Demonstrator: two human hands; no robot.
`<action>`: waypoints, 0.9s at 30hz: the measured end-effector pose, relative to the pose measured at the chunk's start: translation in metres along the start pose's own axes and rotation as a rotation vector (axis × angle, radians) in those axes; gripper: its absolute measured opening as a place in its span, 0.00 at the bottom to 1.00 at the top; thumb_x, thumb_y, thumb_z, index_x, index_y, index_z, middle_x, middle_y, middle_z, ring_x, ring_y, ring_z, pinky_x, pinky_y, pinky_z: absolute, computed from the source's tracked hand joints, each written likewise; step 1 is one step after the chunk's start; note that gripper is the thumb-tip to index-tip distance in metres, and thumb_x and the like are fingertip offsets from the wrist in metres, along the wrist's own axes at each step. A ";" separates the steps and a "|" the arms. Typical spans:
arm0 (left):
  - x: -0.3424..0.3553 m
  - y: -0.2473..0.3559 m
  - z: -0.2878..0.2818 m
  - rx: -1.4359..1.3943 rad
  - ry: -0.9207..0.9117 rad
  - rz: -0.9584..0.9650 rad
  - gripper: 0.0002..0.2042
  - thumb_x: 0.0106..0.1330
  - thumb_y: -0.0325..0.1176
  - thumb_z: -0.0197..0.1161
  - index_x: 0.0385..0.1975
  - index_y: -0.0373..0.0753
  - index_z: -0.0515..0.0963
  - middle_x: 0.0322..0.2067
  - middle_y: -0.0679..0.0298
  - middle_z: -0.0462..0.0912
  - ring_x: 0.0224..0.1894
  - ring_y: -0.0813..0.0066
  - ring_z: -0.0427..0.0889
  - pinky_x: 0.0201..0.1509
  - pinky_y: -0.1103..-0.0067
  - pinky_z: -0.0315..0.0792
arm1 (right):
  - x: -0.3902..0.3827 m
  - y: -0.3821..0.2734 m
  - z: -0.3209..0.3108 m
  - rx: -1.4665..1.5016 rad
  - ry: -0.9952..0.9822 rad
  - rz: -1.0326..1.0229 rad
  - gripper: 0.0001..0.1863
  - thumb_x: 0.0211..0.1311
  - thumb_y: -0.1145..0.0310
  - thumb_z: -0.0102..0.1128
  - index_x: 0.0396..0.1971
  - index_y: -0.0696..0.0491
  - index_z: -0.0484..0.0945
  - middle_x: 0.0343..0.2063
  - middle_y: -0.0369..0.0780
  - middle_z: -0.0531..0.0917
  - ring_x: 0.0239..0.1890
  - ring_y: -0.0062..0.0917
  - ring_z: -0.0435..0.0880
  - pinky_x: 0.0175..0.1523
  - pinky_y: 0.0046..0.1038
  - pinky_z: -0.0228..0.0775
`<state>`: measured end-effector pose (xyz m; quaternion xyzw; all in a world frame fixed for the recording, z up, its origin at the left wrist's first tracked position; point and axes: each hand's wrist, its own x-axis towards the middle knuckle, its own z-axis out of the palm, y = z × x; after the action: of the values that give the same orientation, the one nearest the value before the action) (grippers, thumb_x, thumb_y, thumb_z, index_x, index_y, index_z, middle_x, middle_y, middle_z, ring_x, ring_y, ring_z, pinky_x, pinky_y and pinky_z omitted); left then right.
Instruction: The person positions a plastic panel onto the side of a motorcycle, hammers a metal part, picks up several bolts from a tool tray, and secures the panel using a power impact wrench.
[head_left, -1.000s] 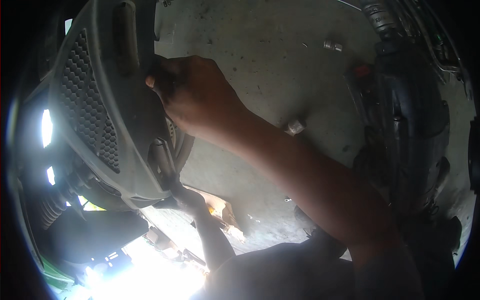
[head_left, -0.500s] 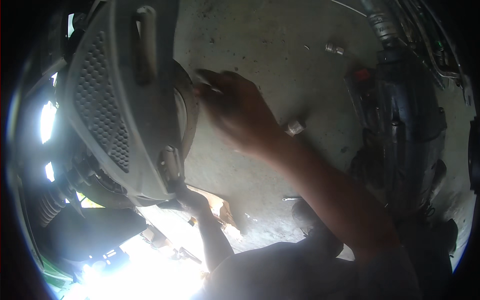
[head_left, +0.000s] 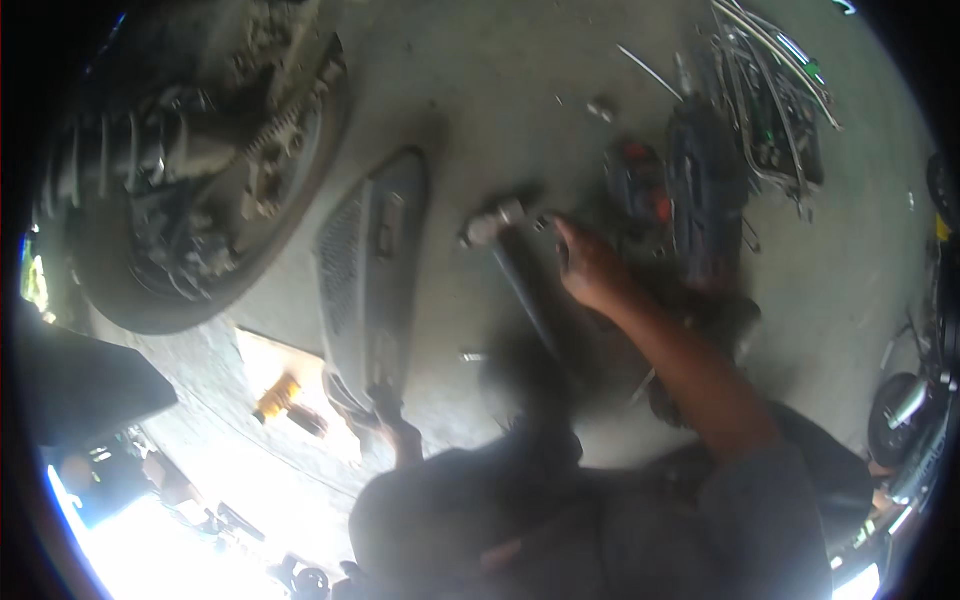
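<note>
My left hand (head_left: 397, 428) grips the lower end of a long grey plastic cover (head_left: 362, 270) with a honeycomb grille, held away from the motorcycle wheel (head_left: 200, 300). My right hand (head_left: 590, 265) is closed, with a small dark item at its fingertips that blur keeps me from making out. Just left of those fingers is the metal head of a hammer-like tool (head_left: 490, 225), its long dark handle angled down behind my body. A dark power tool with a red part (head_left: 640, 185) and a long black cylinder (head_left: 700, 190) lie to the right.
Bent metal rods and frames (head_left: 775, 110) lie at top right, near small metal pieces (head_left: 600, 110). Cardboard with a yellow object (head_left: 275, 400) is on the floor (head_left: 480, 100) at lower left. Another motorcycle wheel (head_left: 890, 420) stands at far right.
My view has swung and widened. The cover moved right, off the wheel, uncovering the shock and chain area. My right hand left the cover and moved right, beside the hammer-like tool.
</note>
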<state>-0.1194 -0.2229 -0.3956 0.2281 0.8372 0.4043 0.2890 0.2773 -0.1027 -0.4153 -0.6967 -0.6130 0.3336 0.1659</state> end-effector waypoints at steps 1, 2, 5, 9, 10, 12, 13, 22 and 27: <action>0.002 -0.003 0.001 0.084 0.089 -0.131 0.43 0.59 0.43 0.63 0.68 0.39 0.43 0.55 0.52 0.68 0.45 0.65 0.78 0.39 0.71 0.73 | -0.015 0.005 -0.007 -0.033 -0.033 0.033 0.19 0.64 0.65 0.52 0.52 0.57 0.72 0.41 0.50 0.81 0.46 0.45 0.79 0.52 0.39 0.72; 0.000 0.003 0.011 0.048 0.099 -0.186 0.42 0.58 0.46 0.63 0.66 0.38 0.46 0.52 0.51 0.71 0.42 0.65 0.79 0.37 0.71 0.73 | -0.022 0.010 -0.017 -0.069 -0.037 0.045 0.20 0.64 0.63 0.53 0.53 0.57 0.71 0.42 0.50 0.81 0.47 0.45 0.79 0.54 0.38 0.71; -0.004 0.007 0.022 -0.055 0.192 -0.319 0.38 0.52 0.47 0.64 0.60 0.40 0.55 0.51 0.55 0.70 0.41 0.67 0.76 0.32 0.73 0.67 | -0.053 -0.007 -0.044 -0.222 -0.485 0.288 0.26 0.62 0.54 0.57 0.53 0.57 0.71 0.47 0.50 0.79 0.52 0.43 0.77 0.59 0.36 0.68; 0.005 -0.034 0.020 0.136 0.222 -0.265 0.44 0.51 0.55 0.65 0.66 0.39 0.56 0.60 0.51 0.65 0.59 0.56 0.67 0.56 0.61 0.65 | -0.064 -0.040 -0.012 -0.149 -0.451 0.196 0.39 0.56 0.45 0.62 0.58 0.59 0.66 0.52 0.51 0.76 0.56 0.43 0.75 0.61 0.36 0.67; 0.005 -0.043 0.023 0.305 0.254 -0.309 0.45 0.51 0.56 0.65 0.67 0.40 0.56 0.61 0.51 0.64 0.62 0.54 0.64 0.60 0.59 0.61 | -0.057 -0.045 0.003 -0.191 -0.393 0.192 0.42 0.55 0.44 0.62 0.60 0.59 0.64 0.53 0.51 0.76 0.56 0.43 0.75 0.61 0.36 0.67; -0.003 -0.022 0.048 0.417 0.265 -0.339 0.44 0.52 0.57 0.64 0.68 0.43 0.57 0.64 0.49 0.61 0.67 0.48 0.57 0.67 0.53 0.53 | -0.045 -0.029 0.045 -0.290 -0.262 0.131 0.45 0.55 0.46 0.63 0.64 0.60 0.58 0.53 0.53 0.75 0.55 0.44 0.75 0.61 0.38 0.67; -0.003 -0.010 0.048 0.512 0.388 -0.321 0.41 0.52 0.54 0.64 0.67 0.47 0.60 0.63 0.51 0.62 0.66 0.47 0.59 0.68 0.54 0.52 | -0.034 -0.052 0.053 -0.220 -0.250 0.290 0.39 0.56 0.50 0.62 0.61 0.60 0.61 0.52 0.53 0.75 0.54 0.45 0.76 0.59 0.37 0.69; 0.026 0.011 0.075 0.745 0.255 0.256 0.33 0.55 0.46 0.59 0.64 0.48 0.64 0.62 0.62 0.67 0.64 0.59 0.65 0.66 0.60 0.57 | -0.003 -0.120 -0.052 -0.036 -0.196 0.222 0.23 0.65 0.50 0.54 0.43 0.57 0.71 0.30 0.54 0.82 0.37 0.49 0.82 0.43 0.43 0.72; 0.024 0.015 0.070 0.738 0.257 0.214 0.32 0.56 0.48 0.57 0.63 0.48 0.65 0.63 0.63 0.67 0.64 0.59 0.65 0.65 0.60 0.59 | 0.016 -0.228 -0.191 -0.717 -0.339 -0.095 0.23 0.67 0.49 0.50 0.45 0.57 0.70 0.28 0.50 0.81 0.32 0.44 0.83 0.36 0.42 0.76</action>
<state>-0.0875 -0.1614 -0.4261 0.3501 0.9270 0.1294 0.0370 0.2362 -0.0095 -0.1356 -0.6163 -0.7408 0.2008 -0.1762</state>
